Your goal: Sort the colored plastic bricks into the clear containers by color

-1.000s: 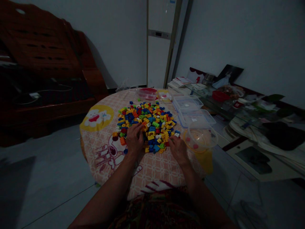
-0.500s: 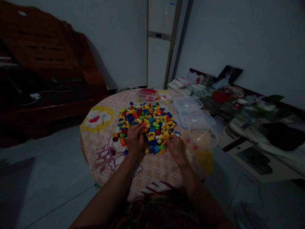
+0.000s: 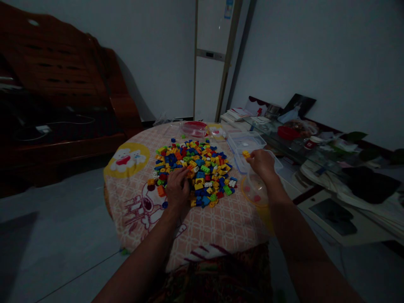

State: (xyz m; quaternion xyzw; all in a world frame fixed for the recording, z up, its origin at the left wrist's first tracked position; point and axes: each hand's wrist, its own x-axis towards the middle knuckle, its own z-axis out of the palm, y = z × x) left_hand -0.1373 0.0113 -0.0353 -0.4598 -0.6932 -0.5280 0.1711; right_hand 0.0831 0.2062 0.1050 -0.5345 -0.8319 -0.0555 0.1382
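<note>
Under dim light, the round, cloth-covered desk (image 3: 217,225) carries a pile of coloured blocks (image 3: 205,162). The right hand (image 3: 262,163) pinches a yellow block (image 3: 246,154) at its fingertips, by the clear boxes (image 3: 248,139). The left hand (image 3: 177,188) rests with bent fingers on the near side of the pile; in this darkness I cannot tell if it grips a piece. The yellow block should be light, stiff, hardly fragile; its flat opposite sides seem best for holding.

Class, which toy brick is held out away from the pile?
The yellow brick pinched in the right hand: it is out to the right of the pile, which lies on the cloth.
</note>
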